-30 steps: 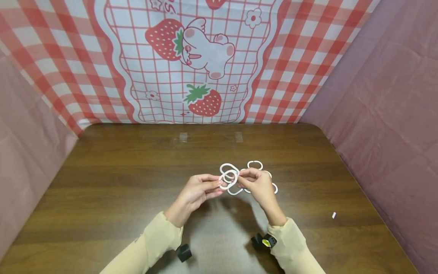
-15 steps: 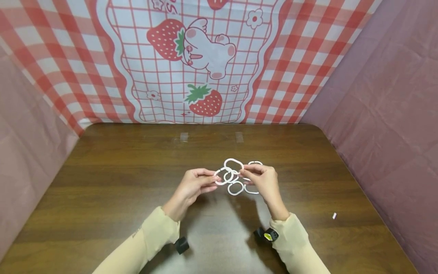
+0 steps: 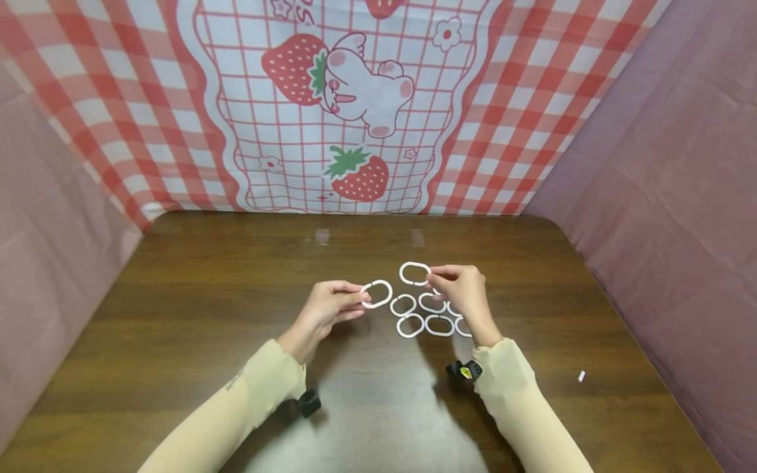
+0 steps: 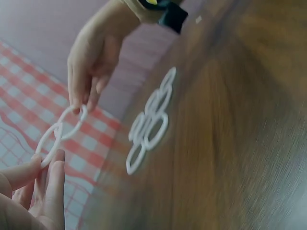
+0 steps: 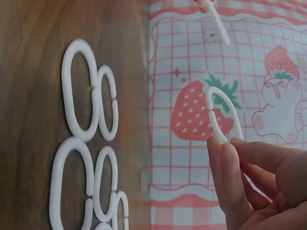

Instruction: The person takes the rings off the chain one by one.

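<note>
My left hand (image 3: pixel 322 311) pinches a white oval curtain ring (image 3: pixel 391 293) between thumb and fingers, raised above the table. To its right, my right hand (image 3: pixel 464 295) pinches a second white curtain ring (image 3: pixel 415 264) by one end. Its small gap shows in the right wrist view, in the ring's side (image 5: pixel 236 108). A space separates the two held rings in the head view; in the left wrist view they overlap along the line of sight. Below my right hand, several more white rings (image 3: pixel 439 335) lie grouped in rows on the table, partly hidden by that hand.
The brown wooden table (image 3: pixel 195 328) extends around the hands. A tiny white piece (image 3: pixel 581 376) lies at the right. Two bits of clear tape (image 3: pixel 322 237) stick near the far edge. A checked strawberry cloth (image 3: pixel 361 177) hangs behind, with pink cloth (image 3: pixel 627 197) at the sides.
The held rings overlapped a second ago and now stand apart. My left hand has moved left, my right hand up and to the right, uncovering more rings on the table.
</note>
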A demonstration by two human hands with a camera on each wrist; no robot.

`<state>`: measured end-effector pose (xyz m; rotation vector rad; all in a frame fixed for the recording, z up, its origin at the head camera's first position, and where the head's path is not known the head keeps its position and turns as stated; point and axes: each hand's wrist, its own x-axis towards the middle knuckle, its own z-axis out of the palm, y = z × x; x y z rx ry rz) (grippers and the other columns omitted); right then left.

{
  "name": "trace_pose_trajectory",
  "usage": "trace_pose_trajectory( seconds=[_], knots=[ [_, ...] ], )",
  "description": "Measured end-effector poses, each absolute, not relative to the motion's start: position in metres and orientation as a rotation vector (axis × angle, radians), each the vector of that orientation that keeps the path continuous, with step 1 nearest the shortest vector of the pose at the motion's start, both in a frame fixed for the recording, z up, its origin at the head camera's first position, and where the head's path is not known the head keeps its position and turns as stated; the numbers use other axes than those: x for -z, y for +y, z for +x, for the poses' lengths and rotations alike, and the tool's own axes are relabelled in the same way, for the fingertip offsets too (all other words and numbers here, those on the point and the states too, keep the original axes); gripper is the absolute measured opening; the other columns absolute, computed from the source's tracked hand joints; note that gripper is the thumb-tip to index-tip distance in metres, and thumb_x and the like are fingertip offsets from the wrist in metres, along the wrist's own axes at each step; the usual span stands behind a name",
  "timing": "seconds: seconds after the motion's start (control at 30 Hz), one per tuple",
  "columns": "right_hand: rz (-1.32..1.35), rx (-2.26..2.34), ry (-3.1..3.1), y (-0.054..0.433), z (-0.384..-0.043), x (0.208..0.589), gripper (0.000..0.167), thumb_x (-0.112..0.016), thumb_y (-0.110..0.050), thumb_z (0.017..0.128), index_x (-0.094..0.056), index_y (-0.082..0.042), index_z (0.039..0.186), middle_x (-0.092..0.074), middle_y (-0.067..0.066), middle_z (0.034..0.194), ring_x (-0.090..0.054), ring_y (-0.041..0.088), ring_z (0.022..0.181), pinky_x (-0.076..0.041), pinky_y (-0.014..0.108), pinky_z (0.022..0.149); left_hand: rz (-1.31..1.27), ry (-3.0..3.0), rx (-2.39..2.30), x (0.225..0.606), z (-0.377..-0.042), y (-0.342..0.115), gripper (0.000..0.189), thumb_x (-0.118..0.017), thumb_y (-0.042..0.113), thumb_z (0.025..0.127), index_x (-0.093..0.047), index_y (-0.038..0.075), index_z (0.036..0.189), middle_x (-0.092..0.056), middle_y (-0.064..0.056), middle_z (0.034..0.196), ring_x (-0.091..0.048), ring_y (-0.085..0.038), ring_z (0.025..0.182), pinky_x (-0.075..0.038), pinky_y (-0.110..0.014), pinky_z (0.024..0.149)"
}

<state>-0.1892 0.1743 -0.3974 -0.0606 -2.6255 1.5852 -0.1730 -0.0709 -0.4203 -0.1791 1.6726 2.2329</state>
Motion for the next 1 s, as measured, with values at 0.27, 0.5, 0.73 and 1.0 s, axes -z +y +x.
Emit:
trace_pose_trajectory(
  seconds=[0.27,0.5,0.73,1.0],
  knots=[
    [-0.027,-1.472,-2.734,0.176,-0.204,0.400,0.024,-0.068,-0.008,0.087,-0.071,0.008,0.105,-0.072,0.026,0.088,-0.071,0.019,0.059,-0.062,0.042,0.062,-0.257,1.792,-2.171,0.420,-0.200,-0.072,0.025,-0.064,-0.008,0.087,-0.062,-0.016,0.110,-0.070,-0.003,0.070,-0.068,-0.009,0.061,-0.060,-0.021,0.059],
    [-0.026,-1.345,-2.824,0.176,-0.212,0.405,0.019,-0.067,-0.006,0.086,-0.072,0.006,0.100,-0.074,0.021,0.084,-0.072,0.027,0.064,-0.061,0.034,0.056,-0.243,1.868,-2.095,0.420,-0.216,-0.067,0.028,-0.065,-0.007,0.087,-0.061,-0.017,0.112,-0.070,-0.004,0.069,-0.066,-0.008,0.057,-0.061,-0.023,0.059],
    [-0.039,-1.291,-2.893,0.178,-0.222,0.411,0.016,-0.066,-0.005,0.085,-0.073,0.005,0.096,-0.074,0.019,0.079,-0.072,0.025,0.063,-0.060,0.029,0.053,-0.256,1.948,-2.022,0.428,-0.230,-0.068,0.024,-0.065,-0.009,0.086,-0.063,-0.017,0.108,-0.068,-0.004,0.066,-0.063,-0.007,0.051,-0.059,-0.020,0.054],
    [-0.031,-1.252,-2.972,0.179,-0.233,0.417,0.016,-0.064,-0.001,0.084,-0.073,0.008,0.095,-0.071,0.015,0.069,-0.061,0.011,0.047,-0.059,0.028,0.050,-0.250,1.969,-1.981,0.433,-0.235,-0.063,0.022,-0.066,-0.009,0.084,-0.064,-0.017,0.105,-0.065,-0.003,0.060,-0.061,-0.006,0.048,-0.055,-0.017,0.048]
  ],
)
